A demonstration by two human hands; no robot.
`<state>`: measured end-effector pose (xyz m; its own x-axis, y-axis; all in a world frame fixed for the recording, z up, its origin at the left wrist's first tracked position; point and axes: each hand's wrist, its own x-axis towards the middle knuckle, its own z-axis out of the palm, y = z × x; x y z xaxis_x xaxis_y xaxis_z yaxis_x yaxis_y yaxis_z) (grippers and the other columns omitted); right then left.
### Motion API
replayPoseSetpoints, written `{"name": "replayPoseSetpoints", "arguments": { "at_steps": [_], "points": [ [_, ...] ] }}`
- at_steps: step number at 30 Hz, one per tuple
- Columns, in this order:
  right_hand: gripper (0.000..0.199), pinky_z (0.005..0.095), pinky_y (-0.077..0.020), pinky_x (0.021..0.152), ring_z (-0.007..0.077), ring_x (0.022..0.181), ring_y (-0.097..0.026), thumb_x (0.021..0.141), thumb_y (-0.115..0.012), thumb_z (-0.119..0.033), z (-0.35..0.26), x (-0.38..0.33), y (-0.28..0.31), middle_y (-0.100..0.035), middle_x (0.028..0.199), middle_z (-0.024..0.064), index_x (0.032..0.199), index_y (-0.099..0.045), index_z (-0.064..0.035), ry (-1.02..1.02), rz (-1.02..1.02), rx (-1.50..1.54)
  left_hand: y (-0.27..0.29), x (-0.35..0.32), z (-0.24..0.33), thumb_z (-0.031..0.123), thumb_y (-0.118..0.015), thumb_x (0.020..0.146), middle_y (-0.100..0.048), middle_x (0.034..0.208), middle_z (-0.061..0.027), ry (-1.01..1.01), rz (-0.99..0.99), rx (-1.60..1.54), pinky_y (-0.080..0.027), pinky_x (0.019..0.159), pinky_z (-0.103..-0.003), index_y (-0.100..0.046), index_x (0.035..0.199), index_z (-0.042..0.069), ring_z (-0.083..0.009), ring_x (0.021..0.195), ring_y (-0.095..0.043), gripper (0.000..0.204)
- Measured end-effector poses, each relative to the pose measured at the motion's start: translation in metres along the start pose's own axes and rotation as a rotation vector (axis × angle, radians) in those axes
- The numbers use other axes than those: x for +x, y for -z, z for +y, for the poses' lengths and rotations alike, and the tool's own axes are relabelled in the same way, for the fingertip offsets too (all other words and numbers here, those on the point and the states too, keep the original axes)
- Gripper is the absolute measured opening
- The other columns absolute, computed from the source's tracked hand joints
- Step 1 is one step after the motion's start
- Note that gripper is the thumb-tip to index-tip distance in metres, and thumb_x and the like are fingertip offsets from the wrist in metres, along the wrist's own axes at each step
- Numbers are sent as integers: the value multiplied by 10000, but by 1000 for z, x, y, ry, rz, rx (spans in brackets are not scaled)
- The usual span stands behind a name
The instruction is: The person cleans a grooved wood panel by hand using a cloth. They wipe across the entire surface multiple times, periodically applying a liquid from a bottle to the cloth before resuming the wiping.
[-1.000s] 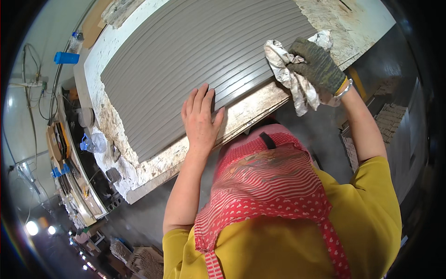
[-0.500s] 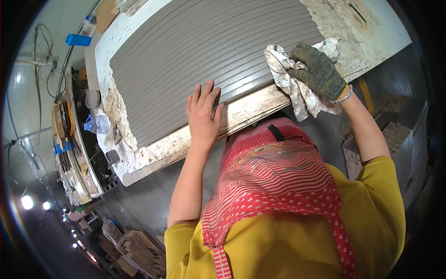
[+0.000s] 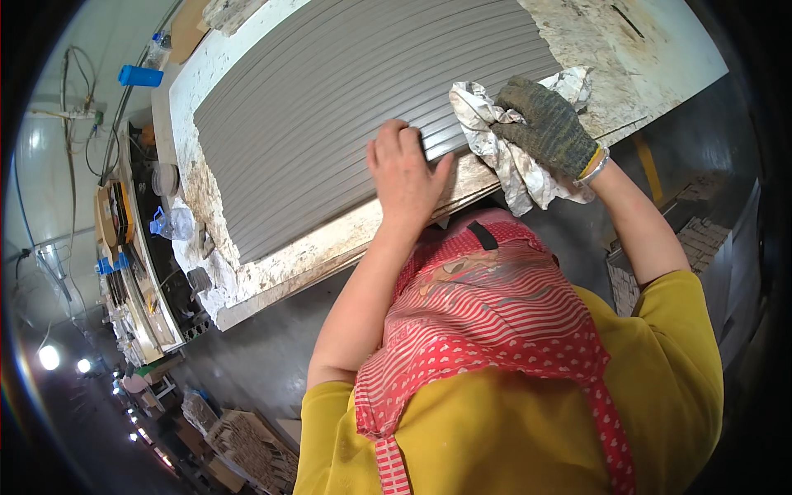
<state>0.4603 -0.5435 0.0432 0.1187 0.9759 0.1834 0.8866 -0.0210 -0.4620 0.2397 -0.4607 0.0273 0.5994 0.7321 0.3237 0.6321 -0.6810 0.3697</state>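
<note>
Long grey strips (image 3: 330,107) lie side by side in a wide sheet on the stained work board. My bare left hand (image 3: 406,173) rests on the strips by the near edge, its fingers slightly bent and the thumb apart. A dark gap shows at the strips beside its index finger. In a dark knitted glove, my right hand (image 3: 549,128) is closed on a crumpled, stained white cloth (image 3: 483,124). The cloth lies over the right end of the near strips and hangs past the board's edge. My right fingertips are partly hidden by its folds.
Bare, smeared board (image 3: 602,49) borders the strips on the right. At left are a blue bottle (image 3: 141,76), a clear jug (image 3: 169,223) and a narrow side bench (image 3: 153,272) holding tools. Stacked pieces (image 3: 252,441) stand on the floor at lower left.
My left hand has slid right along the near edge, and its fingers have bent more. The gloved right hand and cloth have shifted slightly left.
</note>
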Motion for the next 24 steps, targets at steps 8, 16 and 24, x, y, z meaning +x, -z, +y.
{"name": "replayPoseSetpoints", "arguments": {
  "at_steps": [8, 16, 24],
  "points": [
    [427, 414, -449, 898, 370, 1049, -554, 798, -680, -297, 1, 0, 3, -586, 1095, 206, 1094, -589, -2, 40, 8, 114, 0, -7, -1, 153, -753, 708, -485, 1220, -137, -15, -51, -76, -342, 955, -442, -477, 1203, 51, -339, 1137, -461, 575],
    [428, 429, -449, 887, 371, 1023, -561, 803, -684, -326, -1, -4, 3, -591, 1077, 197, 1081, -599, -12, 43, 37, 92, 1, -7, -3, 139, -745, 718, -489, 1234, -118, -45, -78, -45, -339, 948, -440, -457, 1251, 74, -318, 1137, -463, 609],
    [372, 415, -456, 863, 359, 988, -564, 804, -683, -293, 9, -1, -3, -581, 1042, 177, 1039, -601, -18, 117, 103, 23, 11, -11, -22, 125, -716, 746, -501, 1269, -156, -18, -85, -176, -340, 988, -454, -472, 1261, 52, -356, 1161, -470, 575]
  ]
}}
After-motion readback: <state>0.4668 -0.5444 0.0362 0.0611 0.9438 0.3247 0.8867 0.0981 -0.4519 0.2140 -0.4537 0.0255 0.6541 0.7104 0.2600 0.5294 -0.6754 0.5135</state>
